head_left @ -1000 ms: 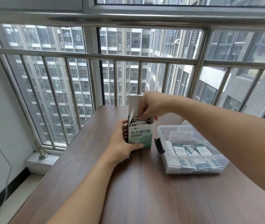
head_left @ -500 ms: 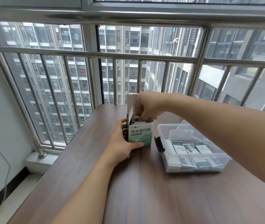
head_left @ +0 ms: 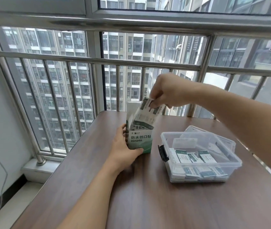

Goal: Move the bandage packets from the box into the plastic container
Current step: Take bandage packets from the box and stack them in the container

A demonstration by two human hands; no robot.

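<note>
The left hand (head_left: 124, 149) grips the box (head_left: 138, 138) upright; hold it firm. Above it the right hand (head_left: 166, 93) pinches a bunch of packets (head_left: 146, 113), half out: lift straight, then carry right to the open container (head_left: 200, 164). Brown table (head_left: 148, 204); window bars (head_left: 75, 100) beyond.

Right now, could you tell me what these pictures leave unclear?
Head view only:
- Packets left inside the box: hidden by its walls.
- Count of packets the right hand pinches: motion-blurred.
- Lid: mostly behind the plastic container.
</note>
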